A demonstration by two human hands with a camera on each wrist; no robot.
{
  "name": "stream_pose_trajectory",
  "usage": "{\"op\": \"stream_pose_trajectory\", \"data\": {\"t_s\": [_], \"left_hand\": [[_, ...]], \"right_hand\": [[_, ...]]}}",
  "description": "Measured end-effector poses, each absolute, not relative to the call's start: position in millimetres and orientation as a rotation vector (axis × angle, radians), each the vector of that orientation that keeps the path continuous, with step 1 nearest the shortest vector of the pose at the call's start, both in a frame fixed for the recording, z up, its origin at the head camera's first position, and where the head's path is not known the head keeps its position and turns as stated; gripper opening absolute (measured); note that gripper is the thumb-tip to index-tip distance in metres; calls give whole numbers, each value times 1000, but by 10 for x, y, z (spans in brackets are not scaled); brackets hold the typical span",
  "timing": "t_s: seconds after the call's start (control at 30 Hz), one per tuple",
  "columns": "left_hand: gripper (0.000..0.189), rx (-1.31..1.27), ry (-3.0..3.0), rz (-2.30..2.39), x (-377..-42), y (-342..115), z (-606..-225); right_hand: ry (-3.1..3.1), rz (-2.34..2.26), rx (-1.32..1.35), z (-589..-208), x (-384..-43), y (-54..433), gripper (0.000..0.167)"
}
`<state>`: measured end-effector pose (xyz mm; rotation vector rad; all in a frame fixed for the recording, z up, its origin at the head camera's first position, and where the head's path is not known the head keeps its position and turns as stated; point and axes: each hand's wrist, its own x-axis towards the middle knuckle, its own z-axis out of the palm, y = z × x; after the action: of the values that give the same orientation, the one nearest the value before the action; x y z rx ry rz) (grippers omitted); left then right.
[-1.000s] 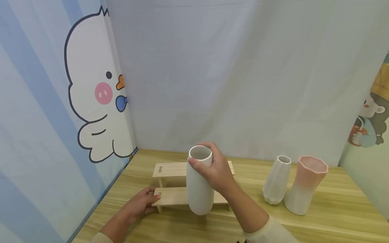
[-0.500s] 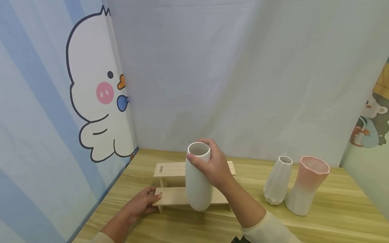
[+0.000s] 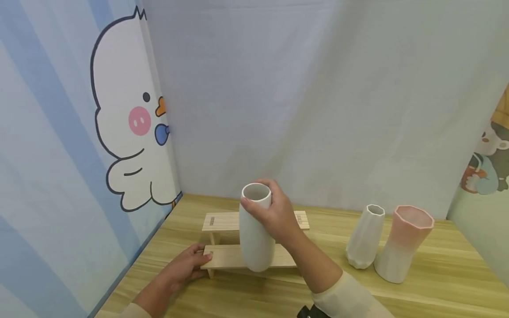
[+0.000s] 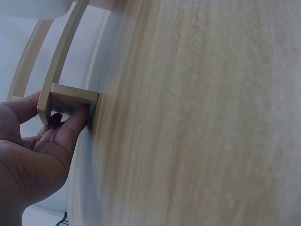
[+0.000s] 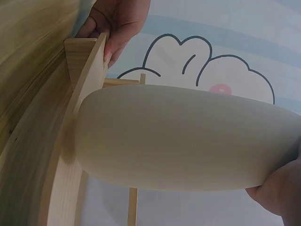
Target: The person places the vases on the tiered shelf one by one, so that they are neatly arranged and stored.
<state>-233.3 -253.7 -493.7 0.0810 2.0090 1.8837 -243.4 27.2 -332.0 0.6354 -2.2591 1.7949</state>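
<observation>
A tall smooth white vase (image 3: 257, 243) is gripped near its rim by my right hand (image 3: 280, 216), thumb on the near side and fingers round the back. The vase stands upright, mouth up, overlapping the lower step of a two-tier wooden stand (image 3: 222, 257) in the head view. From the right wrist, the vase's base (image 5: 89, 136) shows close over that board (image 5: 66, 188). My left hand (image 3: 184, 267) holds the left end of the lower step. In the left wrist view its thumb lies on the board (image 4: 60, 61) and its fingers reach underneath, by the support leg (image 4: 73, 94).
To the right on the wood-grain table (image 3: 318, 287) stand a narrow faceted white vase (image 3: 365, 238) and a pink-and-white vase (image 3: 403, 243), side by side. A grey-white curtain (image 3: 298, 110) hangs behind; a cartoon-printed cloth (image 3: 119, 88) borders the left.
My right hand has carried the white vase slightly up and to the left in the head view. The left hand keeps its hold on the stand.
</observation>
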Motion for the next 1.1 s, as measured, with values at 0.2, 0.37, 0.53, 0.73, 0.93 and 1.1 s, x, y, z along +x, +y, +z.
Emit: {"op": "stream_pose_trajectory", "data": {"t_s": [0.2, 0.37, 0.53, 0.73, 0.93, 1.1], "left_hand": [[62, 90, 1997, 1881, -2326, -2548, -4922], [60, 87, 1989, 1879, -2329, -2557, -4915], [58, 97, 1965, 1900, -2332, -2558, -4912], [58, 95, 1965, 1885, -2323, -2565, -4907], [59, 72, 1974, 1892, -2332, -2556, -4919], [60, 89, 1971, 1890, -2333, -2571, -4922]], "right_hand": [[-2273, 1789, 620, -3300, -2438, 246, 48], [-2272, 1800, 615, -3301, -2457, 219, 49], [-2267, 1794, 608, -3316, -2488, 181, 49], [-2274, 1791, 592, -3339, -2511, 148, 50], [-2272, 1783, 597, -3339, -2531, 127, 49], [-2272, 1786, 601, -3340, -2543, 95, 49]]}}
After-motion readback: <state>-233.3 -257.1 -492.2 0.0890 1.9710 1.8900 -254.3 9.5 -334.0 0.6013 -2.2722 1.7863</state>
